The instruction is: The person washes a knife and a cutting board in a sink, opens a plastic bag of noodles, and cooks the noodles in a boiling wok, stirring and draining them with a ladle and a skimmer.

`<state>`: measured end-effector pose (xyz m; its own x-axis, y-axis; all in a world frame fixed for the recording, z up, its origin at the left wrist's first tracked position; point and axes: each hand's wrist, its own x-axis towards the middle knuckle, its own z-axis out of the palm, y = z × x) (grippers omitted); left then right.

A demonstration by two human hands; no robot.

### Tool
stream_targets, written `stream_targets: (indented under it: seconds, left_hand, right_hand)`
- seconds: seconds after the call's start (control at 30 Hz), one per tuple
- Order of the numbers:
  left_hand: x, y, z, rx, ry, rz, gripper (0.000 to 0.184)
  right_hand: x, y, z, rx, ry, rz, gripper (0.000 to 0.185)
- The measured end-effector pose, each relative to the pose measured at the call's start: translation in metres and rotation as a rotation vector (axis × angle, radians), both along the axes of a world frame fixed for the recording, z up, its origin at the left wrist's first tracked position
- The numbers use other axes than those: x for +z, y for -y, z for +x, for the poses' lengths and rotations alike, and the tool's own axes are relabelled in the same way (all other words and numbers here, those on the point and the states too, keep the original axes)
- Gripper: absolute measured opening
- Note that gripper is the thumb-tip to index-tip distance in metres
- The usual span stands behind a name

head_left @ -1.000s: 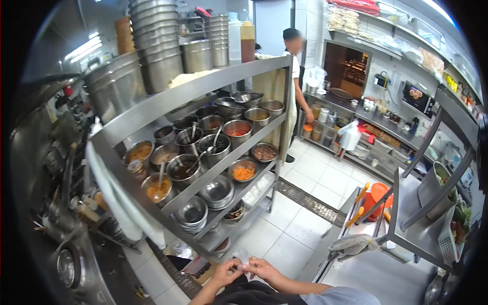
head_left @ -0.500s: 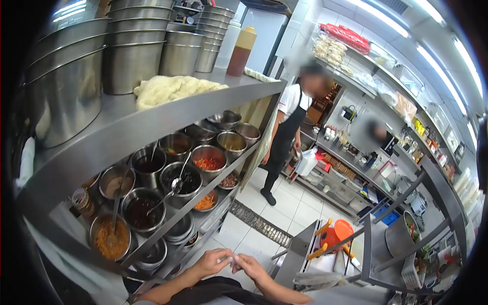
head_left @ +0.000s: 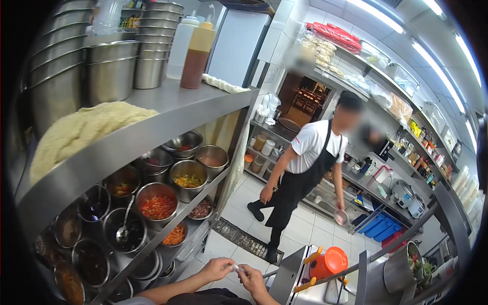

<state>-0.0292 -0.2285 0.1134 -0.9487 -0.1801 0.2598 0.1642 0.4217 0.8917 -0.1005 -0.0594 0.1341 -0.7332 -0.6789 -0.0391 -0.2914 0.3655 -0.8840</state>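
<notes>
My left hand [head_left: 217, 268] and my right hand [head_left: 251, 280] meet low in the middle of the view, in front of my dark apron. Pinched between their fingertips is a small whitish piece [head_left: 236, 268]; its kind is too small to make out. Left of my hands, steel bowls stand on a shelf: one of chopped red peppers [head_left: 157, 202], one of shredded carrot [head_left: 174, 235], and one of dark sauce with a spoon [head_left: 122, 234]. Neither hand touches them.
A co-worker [head_left: 310, 168] in a black apron walks across the tiled floor ahead, a small bowl [head_left: 341, 217] in one hand. An orange container [head_left: 328, 262] stands on the counter at right, near a steel pot [head_left: 404, 267]. A cloth [head_left: 91, 129] lies on the upper left shelf.
My view has shifted forward along the left shelf. The co-worker has stepped from the doorway side toward the right and closer. My hands still pinch the small piece together.
</notes>
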Motion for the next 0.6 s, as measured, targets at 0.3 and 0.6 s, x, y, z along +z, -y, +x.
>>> stream_targets:
  seconds: [0.3, 0.6]
  left_hand:
    - [0.025, -0.003, -0.110, -0.028, -0.125, 0.049, 0.016]
    - [-0.008, -0.014, -0.204, -0.075, -0.173, -0.207, 0.019]
  right_hand:
    - [0.022, -0.011, -0.108, 0.132, 0.687, -0.157, 0.020]
    - [-0.013, -0.019, -0.195, -0.023, 0.696, -0.279, 0.033]
